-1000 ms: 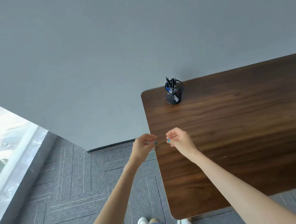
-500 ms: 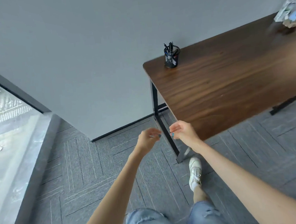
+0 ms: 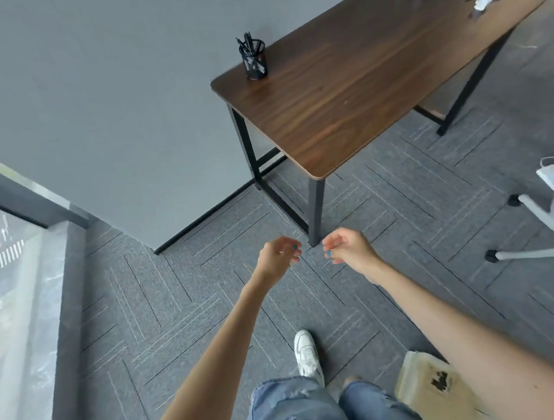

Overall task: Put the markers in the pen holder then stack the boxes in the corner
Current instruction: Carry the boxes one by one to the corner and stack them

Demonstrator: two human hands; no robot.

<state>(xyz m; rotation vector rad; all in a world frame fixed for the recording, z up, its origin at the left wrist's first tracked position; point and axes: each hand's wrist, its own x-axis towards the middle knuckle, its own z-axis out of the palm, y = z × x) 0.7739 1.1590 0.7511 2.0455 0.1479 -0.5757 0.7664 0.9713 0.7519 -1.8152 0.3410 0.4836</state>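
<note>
Markers (image 3: 246, 43) in holder (image 3: 255, 62) at table's (image 3: 358, 81) far-left corner; left hand (image 3: 275, 256) and right hand (image 3: 349, 246) empty, apart, loosely curled; I'd lift the likely box (image 3: 434, 388) squarely, two-handed.

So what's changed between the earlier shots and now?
The person has backed away from the table: the left hand and right hand, earlier at its edge, now hang above the carpet, short of it. Nothing was grasped or released. The pen holder with its markers stays at the table's wall-side corner; both hands stay empty, loosely curled.
</note>
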